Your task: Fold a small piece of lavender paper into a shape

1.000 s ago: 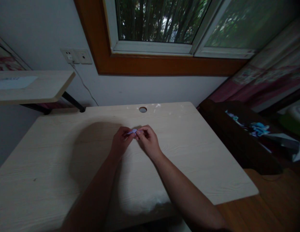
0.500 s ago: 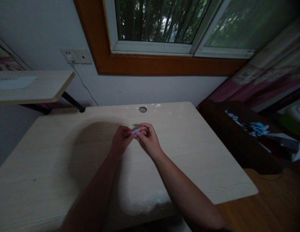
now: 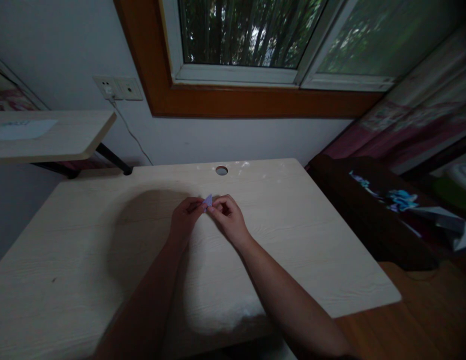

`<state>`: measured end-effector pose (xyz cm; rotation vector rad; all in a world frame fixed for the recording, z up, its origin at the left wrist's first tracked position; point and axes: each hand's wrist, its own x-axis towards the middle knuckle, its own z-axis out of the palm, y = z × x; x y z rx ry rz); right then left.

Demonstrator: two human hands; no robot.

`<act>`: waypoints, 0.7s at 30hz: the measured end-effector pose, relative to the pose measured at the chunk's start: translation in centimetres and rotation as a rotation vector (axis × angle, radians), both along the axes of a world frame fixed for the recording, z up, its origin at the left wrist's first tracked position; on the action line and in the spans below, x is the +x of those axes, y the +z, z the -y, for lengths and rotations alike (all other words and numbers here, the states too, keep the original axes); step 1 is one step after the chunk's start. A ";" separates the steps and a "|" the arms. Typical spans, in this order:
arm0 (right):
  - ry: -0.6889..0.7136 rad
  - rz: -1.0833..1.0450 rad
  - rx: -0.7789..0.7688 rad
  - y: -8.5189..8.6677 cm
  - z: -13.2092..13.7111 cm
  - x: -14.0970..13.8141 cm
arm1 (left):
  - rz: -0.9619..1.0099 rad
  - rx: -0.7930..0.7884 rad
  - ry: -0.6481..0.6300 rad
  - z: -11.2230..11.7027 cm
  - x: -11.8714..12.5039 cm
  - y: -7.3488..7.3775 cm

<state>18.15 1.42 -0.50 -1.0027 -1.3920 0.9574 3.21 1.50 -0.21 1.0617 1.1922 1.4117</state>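
A small piece of folded purple paper [image 3: 208,200] is pinched between my two hands, above the far middle of the pale wooden desk [image 3: 293,240]. My left hand [image 3: 184,217] grips its left side with thumb and forefinger. On the right side, the fingertips of my right hand [image 3: 229,217] are closed on it. A pointed tip of the paper stands up between the fingers; its lower part is mostly covered by them.
Behind my hands a round cable hole [image 3: 221,170] pierces the desk near its back edge. A raised shelf [image 3: 78,135] with a paper sheet stands at the left. A wall socket [image 3: 118,88] holds a plugged cord. At the right is a dark bench [image 3: 368,215] with items on it.
The purple paper has been turned from a flat, slanted strip to a piece with its point upward. My hands have shifted slightly to the left, still pinching it.
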 end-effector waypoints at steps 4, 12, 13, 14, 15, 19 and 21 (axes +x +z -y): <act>-0.037 0.061 0.039 0.2 -0.1 0.2 | 0.035 -0.045 -0.020 0.0 0.1 -0.1; -0.092 0.046 -0.005 0.2 -0.2 0.4 | 0.057 -0.059 -0.127 0.1 0.0 0.0; -0.078 -0.001 -0.049 0.2 -0.3 0.4 | 0.044 -0.051 -0.127 0.2 0.0 0.1; -0.055 -0.065 -0.106 0.1 -0.3 0.3 | 0.031 -0.041 -0.131 0.2 -0.1 0.2; -0.024 -0.139 -0.168 -0.1 -0.4 0.3 | 0.022 -0.030 -0.136 0.2 -0.1 0.3; 0.068 -0.371 -0.310 -0.6 -0.8 0.3 | 0.002 0.022 -0.151 0.3 -0.1 0.6; 0.081 -0.424 -0.334 -0.7 -0.9 0.4 | -0.030 0.032 -0.172 0.2 -0.1 0.5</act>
